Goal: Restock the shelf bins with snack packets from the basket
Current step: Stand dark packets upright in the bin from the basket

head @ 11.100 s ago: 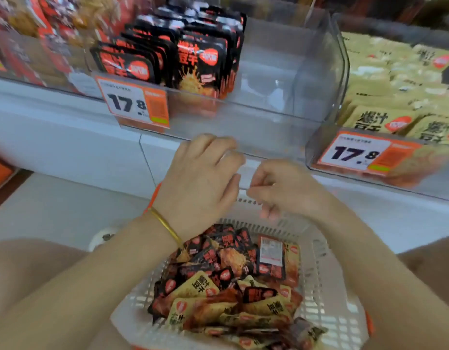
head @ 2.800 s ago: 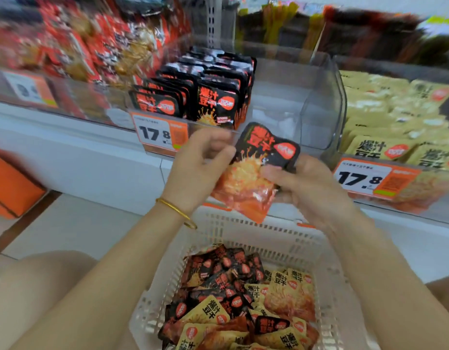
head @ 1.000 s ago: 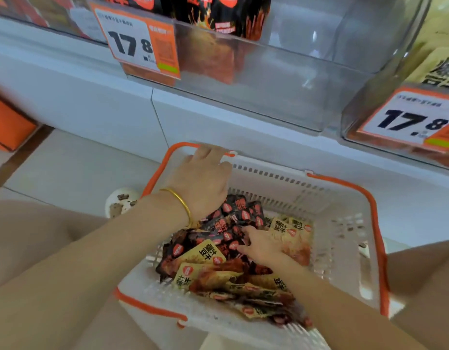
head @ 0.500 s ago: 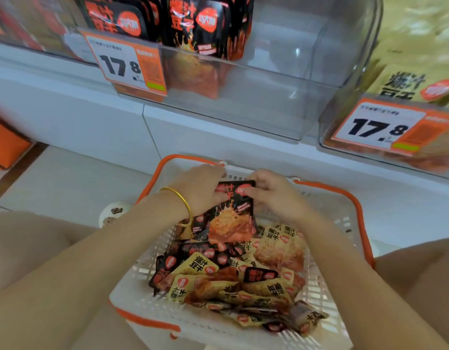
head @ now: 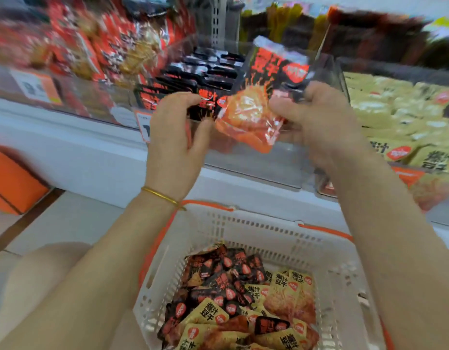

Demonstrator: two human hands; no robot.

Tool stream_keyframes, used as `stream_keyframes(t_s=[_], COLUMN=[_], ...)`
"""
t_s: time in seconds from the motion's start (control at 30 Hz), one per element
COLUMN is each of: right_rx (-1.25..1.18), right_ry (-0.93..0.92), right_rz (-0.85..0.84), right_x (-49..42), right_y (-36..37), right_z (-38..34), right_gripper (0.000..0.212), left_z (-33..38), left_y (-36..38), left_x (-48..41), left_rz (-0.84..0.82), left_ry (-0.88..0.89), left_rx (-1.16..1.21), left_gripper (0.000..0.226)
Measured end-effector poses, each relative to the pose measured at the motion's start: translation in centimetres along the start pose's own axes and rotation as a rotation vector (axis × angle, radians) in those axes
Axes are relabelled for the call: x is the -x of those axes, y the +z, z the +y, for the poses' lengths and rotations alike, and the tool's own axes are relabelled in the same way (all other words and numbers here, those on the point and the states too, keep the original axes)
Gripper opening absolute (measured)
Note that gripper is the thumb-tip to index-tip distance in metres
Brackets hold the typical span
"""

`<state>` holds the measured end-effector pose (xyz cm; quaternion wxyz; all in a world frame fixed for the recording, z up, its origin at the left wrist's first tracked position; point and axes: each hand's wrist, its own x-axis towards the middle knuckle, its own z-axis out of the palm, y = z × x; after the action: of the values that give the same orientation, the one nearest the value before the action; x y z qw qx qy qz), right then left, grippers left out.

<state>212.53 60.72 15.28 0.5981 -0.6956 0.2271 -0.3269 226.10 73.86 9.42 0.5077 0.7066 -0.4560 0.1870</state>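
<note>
The shelf point(head: 67, 137) runs across the view with clear bins along its front, so each flavour keeps its own compartment. Red packets point(head: 92, 46) are on the left, the middle bin point(head: 268, 168) comes next, and yellow packets point(head: 395, 117) are on the right. The middle bin has upright rows of black packets point(head: 193, 79) only in its left part. Its right part looks bare, which is likely why new stock is headed there.

The basket point(head: 268, 231) sits low, directly under the arms and close to the shelf, which keeps each reach short. It holds a loose, overlapping heap of black and yellow packets lying flat. Because they are mixed, each one has to be matched by colour to its bin.

One packet point(head: 263, 97), black at the top with a clear orange lower half, is held above the front wall of the middle bin. It is nearly upright, with its print facing the person. It matches the black rows, so that bin is probably where it belongs.

The right hand point(head: 319, 122) has its grip pinching the packet's right side, with the thumb on the front and the fingers behind. The left hand point(head: 175, 137) is just beside the lower left edge with its fingers loosely curled. Motion blur hides whether its grip is on the packet at all. It may be there to steady and square the packet before it goes in beside the rows.

A price tag point(head: 144, 125) on the bin front is partly hidden behind the left hand. A thin gold bracelet point(head: 160, 194) circles that wrist.
</note>
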Motion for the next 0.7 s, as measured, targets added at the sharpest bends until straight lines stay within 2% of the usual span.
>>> stream_keyframes(t_s=[0.07, 0.17, 0.27, 0.33, 0.37, 0.53, 0.63, 0.7], right_rx=[0.06, 0.238, 0.655, 0.926, 0.987, 0.993, 0.957, 0.975], right_ry=[-0.055, -0.066, -0.088, -0.041, -0.01, 0.145, 0.225, 0.262], right_rz=[0.07, 0.107, 0.093, 0.119, 0.138, 0.029, -0.056, -0.131], right_x=[-2.7, -5.4, -6.8, -6.7, -6.6, -8.0, -8.8, -9.1], right_y=[0.9, 2.6, 4.0, 4.6, 5.0, 6.0, 6.4, 6.4], right_z=[-0.8, -0.2, 1.4, 2.2, 2.4, 3.8, 3.9, 3.8], right_gripper=[0.013, 0.029, 0.024, 0.04, 0.041, 0.039, 0.023, 0.027], left_z=[-1.2, -2.3, -2.7, -2.8, -2.8, -2.6, -2.6, -2.6], left_y=[-0.4, 0.0, 0.5, 0.8, 0.9, 1.1, 1.1, 1.1], left_x=[-0.3, -0.1, 0.2, 0.3, 0.3, 0.7, 0.7, 0.7], left_rz=[-0.015, -0.103, -0.187, -0.205, -0.207, -0.218, -0.233, -0.247], left_ry=[0.077, 0.099, 0.055, 0.051, 0.05, 0.048, 0.049, 0.049], left_rx=[-0.172, -0.279, -0.311, -0.321, -0.323, -0.336, -0.335, -0.334], left_gripper=[0.033, 0.034, 0.036, 0.037, 0.038, 0.045, 0.046, 0.046])
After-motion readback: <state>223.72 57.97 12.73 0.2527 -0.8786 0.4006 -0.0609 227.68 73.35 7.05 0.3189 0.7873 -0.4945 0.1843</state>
